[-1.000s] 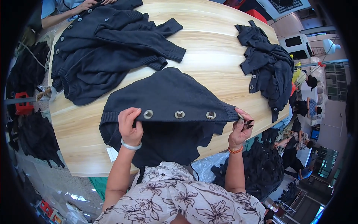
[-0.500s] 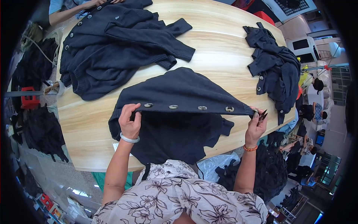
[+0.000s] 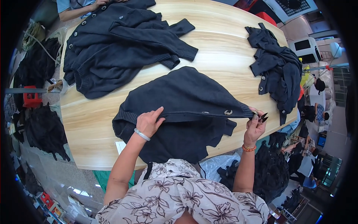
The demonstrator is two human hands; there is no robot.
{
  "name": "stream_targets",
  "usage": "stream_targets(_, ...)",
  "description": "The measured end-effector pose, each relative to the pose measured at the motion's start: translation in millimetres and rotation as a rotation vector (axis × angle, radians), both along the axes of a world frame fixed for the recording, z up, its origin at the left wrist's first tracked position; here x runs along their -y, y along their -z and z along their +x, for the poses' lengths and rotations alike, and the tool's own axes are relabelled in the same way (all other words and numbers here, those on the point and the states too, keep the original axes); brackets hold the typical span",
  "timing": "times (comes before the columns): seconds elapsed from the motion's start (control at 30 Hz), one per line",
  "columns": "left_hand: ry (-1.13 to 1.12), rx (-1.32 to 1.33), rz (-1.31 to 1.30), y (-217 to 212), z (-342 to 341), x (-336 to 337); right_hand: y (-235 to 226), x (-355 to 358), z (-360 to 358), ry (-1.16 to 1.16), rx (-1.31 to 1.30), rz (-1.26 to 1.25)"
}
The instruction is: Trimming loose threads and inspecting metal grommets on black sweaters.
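Black and knitted, the near cardigan (image 3: 182, 91) lies in front of you on the pale wooden surface (image 3: 220, 56), near the middle of the near edge. Your left hand (image 3: 148, 124) rests on its front edge, toward the left; in this grip the thumb and forefinger stand apart, and I cannot tell whether the other fingers hold some cloth. Your right hand (image 3: 256, 126) has its grip clamped on the right end of the same edge, and the dark tips of a small cutter (image 3: 264, 117) stick out from it. Two buttons (image 3: 228, 112) show between your hands. Far to the left lies another cardigan (image 3: 115, 52), where a co-worker's hand (image 3: 100, 3) touches it. On the right side rests a crumpled black garment (image 3: 279, 72).
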State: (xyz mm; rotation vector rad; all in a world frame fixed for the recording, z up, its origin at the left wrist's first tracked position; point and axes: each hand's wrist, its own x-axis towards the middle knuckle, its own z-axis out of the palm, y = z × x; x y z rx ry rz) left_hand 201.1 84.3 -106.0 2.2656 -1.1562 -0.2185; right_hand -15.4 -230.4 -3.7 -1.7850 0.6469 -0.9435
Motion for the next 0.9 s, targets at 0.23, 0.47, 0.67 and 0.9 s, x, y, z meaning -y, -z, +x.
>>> stream_targets(0.23,0.077,-0.490,0.044,0,-10,3,7,3,-13,0.095,0.039,-0.014)
stream_targets(0.47,0.209,-0.717,0.094,0,-15,1,-3,2,-23,0.111,-0.045,0.125)
stream_targets(0.67,0.232,-0.869,0.132,-2,-18,7,-10,7,-31,0.191,0.009,0.060)
stream_targets(0.9,0.186,-0.672,-0.067,14,-26,10,-13,-4,-41,0.205,0.018,0.082)
